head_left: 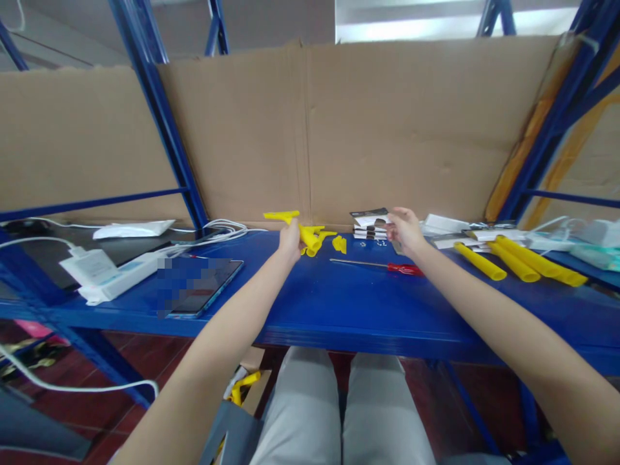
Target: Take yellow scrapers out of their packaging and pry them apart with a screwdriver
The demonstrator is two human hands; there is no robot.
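Observation:
My left hand (289,241) is closed around a yellow plastic piece (310,237) with several arms, held just over the blue table. Beside it lies a small yellow part (340,244). My right hand (405,228) is at the right edge of a small stack of white and black packets (369,226). Its fingers are curled close together; what is between them is too small to make out. Under the right wrist, a screwdriver with a red handle (404,268) lies with its shaft pointing left.
Yellow tubes (480,261) lie at the right among white packets (445,224). A tablet or phone (206,290) and a white power strip (126,278) are at the left. Cardboard (387,129) stands behind the blue table (339,307). Below is a box with yellow parts (245,385).

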